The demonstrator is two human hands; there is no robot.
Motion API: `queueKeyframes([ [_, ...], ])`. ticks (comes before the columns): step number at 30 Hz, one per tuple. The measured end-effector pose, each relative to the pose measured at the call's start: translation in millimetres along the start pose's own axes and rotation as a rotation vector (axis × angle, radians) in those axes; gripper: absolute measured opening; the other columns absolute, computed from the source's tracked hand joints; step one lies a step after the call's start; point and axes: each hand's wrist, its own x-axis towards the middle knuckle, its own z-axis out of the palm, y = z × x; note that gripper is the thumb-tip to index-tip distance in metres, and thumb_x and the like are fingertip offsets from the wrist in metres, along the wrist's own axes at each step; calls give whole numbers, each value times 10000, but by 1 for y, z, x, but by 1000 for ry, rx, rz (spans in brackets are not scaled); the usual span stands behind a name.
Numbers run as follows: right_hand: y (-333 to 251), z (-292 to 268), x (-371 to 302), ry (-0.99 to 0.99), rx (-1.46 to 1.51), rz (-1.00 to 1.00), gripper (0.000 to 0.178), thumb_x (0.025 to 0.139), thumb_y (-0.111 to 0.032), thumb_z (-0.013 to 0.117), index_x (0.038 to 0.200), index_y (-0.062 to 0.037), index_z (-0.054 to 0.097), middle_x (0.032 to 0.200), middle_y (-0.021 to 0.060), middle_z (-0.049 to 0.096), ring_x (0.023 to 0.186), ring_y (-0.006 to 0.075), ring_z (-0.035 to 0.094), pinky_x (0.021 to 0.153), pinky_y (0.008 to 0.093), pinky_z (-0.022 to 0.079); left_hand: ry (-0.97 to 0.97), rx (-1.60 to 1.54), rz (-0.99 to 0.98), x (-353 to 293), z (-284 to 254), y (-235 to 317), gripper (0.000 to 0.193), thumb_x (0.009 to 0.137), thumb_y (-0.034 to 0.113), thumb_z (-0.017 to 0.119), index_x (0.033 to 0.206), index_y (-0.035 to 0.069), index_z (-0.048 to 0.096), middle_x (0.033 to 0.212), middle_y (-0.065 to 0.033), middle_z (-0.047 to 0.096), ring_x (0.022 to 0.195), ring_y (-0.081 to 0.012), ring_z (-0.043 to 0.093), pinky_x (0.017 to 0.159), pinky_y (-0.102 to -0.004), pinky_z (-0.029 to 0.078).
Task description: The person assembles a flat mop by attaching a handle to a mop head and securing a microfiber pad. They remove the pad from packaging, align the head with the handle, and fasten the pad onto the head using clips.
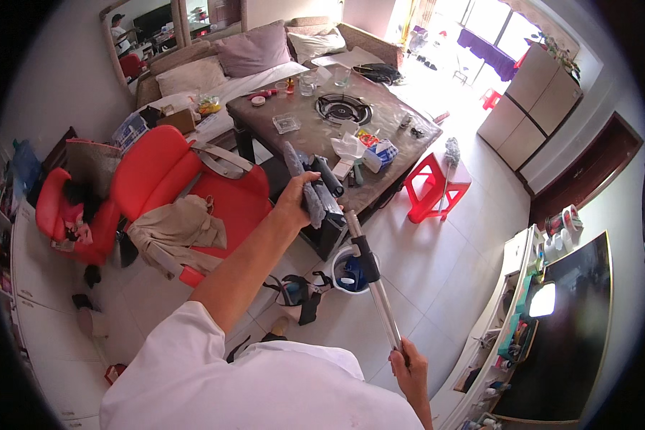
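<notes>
Left hand [294,204] is clamped around the grey mop head [309,188], fingers wrapped over the cloth strips at the top end of the tool. Right hand [408,369] is closed on the lower end of the metal mop pole [380,294], near the person's body. Mop sits held up in the air, slanting from lower right up toward the coffee table [380,122], head end high.

Black collar [365,258] sits partway along the pole, between both hands; silver tube shows above and below it.

Judgement on doing this well: keep the right hand as the anchor so the pole doesn't swing, and let the left do the fine work on the cloth. Strips look bunched, so grip close to the base plate rather than the loose ends, otherwise they slip. Keep the head over open floor, away from the table edge.

Below the head: a blue-and-white mop bucket [347,272] on the tile floor [437,265], just beside the table leg. Dark straps lie on the floor near it.

Further out: red plastic stool [433,190] to the right of the table, red chair [186,179] with a beige garment draped on it to the left, sofa [251,50] behind the table. Table carries a round burner, glasses and small packets.
</notes>
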Motion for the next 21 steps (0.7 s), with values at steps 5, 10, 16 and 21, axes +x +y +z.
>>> queueKeyframes([
  [5, -19, 3, 6, -33, 88, 34, 301, 848, -74, 539, 1141, -9, 521, 626, 21, 530, 498, 67, 472, 457, 216, 399, 7, 16, 51, -8, 10, -7, 234, 741, 161, 626, 929, 50, 541, 811, -101, 599, 744, -264, 607, 724, -418, 518],
  [10, -18, 9, 7, -89, 157, 81, 289, 869, -76, 512, 1148, -2, 516, 632, 22, 535, 486, 62, 479, 429, 211, 397, -42, 26, 108, -6, 8, -12, 188, 757, 162, 621, 908, 68, 564, 785, -71, 617, 690, -209, 616, 667, -360, 528],
  [16, -20, 12, 5, -173, 354, 152, 285, 901, -113, 483, 1153, 19, 500, 647, 23, 519, 478, 67, 451, 415, 207, 364, -40, 165, 351, -4, 2, -17, 229, 770, 145, 607, 968, 65, 524, 785, -63, 584, 685, -201, 603, 655, -347, 527],
  [21, -27, 11, 3, -317, 614, 321, 338, 930, -203, 434, 1166, 36, 476, 646, 28, 487, 476, 74, 409, 418, 206, 332, -12, 204, 401, -10, 8, -20, 454, 741, 68, 625, 1119, 75, 374, 954, -76, 493, 834, -193, 539, 692, -351, 497],
])
